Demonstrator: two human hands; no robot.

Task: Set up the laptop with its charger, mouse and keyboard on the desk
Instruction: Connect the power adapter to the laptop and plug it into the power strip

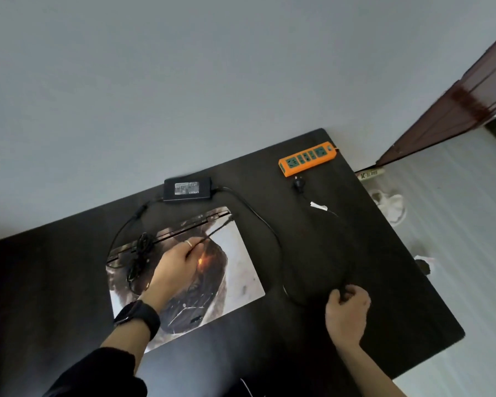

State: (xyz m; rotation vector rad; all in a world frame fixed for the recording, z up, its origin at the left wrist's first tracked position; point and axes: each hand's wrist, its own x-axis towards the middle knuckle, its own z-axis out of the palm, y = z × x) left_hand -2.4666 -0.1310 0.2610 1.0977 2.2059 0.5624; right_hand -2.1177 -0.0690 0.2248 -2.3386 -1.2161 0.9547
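Grey wall (184,67) backs a dark worktop (55,282) that runs slantwise across our view. On it the closed laptop (241,270), its lid covered by a printed skin, lies with its hinge edge turned away from us and its long axis following the worktop's slant.

Our left hand (175,265) rests over the lid and pinches the thin lead (215,232), which points along a line toward the far right corner of the hinge. A loose coil (139,253) of the same lead sits on the lid just beside that hand. Our right hand (347,310) is clenched round the mains cable (258,219) on the bare worktop, to the right of the laptop.

The orange power strip (307,162) lies by the far edge, and the charger brick (188,189) sits beyond the hinge, label up. The mains plug (299,185) lies unplugged just beside the strip, its prongs toward it.

The coming move turns on that plug, we judge. It is straight ahead of our right hand, well apart from it, and the right hand is the nearer. We see no mouse or keyboard.
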